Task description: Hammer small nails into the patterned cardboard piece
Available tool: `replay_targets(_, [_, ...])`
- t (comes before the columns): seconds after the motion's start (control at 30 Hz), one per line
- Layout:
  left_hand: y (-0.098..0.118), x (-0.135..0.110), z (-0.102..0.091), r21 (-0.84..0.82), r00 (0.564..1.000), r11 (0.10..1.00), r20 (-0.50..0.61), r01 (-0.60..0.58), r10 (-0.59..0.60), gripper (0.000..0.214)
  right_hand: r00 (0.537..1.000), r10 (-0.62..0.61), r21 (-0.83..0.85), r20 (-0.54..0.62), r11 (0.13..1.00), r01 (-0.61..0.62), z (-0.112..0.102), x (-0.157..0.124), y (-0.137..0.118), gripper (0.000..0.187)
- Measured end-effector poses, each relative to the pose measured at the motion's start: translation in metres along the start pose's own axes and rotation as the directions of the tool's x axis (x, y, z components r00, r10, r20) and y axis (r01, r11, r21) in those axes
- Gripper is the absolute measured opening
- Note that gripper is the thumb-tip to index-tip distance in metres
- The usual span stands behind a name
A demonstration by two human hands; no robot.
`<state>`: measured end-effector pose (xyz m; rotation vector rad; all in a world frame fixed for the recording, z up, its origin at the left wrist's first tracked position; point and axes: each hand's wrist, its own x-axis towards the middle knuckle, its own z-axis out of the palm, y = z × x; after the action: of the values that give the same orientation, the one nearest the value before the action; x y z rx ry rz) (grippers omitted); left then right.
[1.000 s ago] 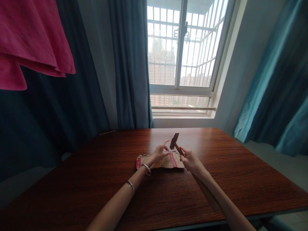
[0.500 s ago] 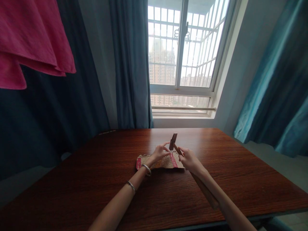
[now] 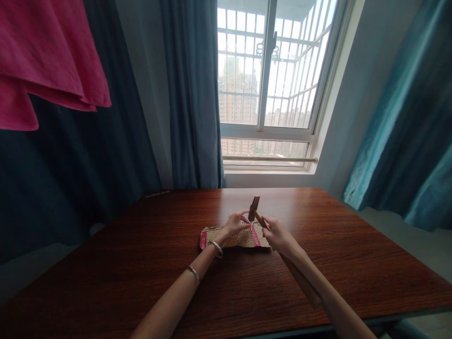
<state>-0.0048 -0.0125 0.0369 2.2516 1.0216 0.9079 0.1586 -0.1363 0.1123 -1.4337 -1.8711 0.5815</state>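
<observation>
My right hand (image 3: 278, 234) is wrapped around the wooden handle of a hammer (image 3: 254, 209), whose long handle runs back beneath my forearm. The dark metal head is tilted, low over a patterned piece of cloth or paper (image 3: 243, 241) on the table. Just under the head stands a thin upright piece that looks like a nail (image 3: 251, 225). My left hand (image 3: 235, 224) rests over the patterned piece, thumb and index finger curved together at the nail in a pinch. Their exact contact is too small to make out. Bracelets (image 3: 216, 248) circle my left wrist and forearm.
The brown wooden table (image 3: 148, 263) spreads around both hands. Behind its far edge are a barred window (image 3: 261, 94) and a blue curtain (image 3: 194, 117). Pink cloth (image 3: 52, 61) hangs at upper left. Another blue curtain (image 3: 399, 122) hangs on the right.
Almost nothing differs. The hammer head sits about the same height over the nail, and my left wrist has shifted very slightly.
</observation>
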Motion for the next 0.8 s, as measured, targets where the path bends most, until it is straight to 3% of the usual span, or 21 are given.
replay_targets(0.8, [0.0024,-0.0016,0.0003,-0.004,0.999,1.0,-0.021,0.026,-0.026,0.058,1.0,-0.003,0.006,-0.007,1.0,0.003,0.0004,0.0005,-0.0019,0.038])
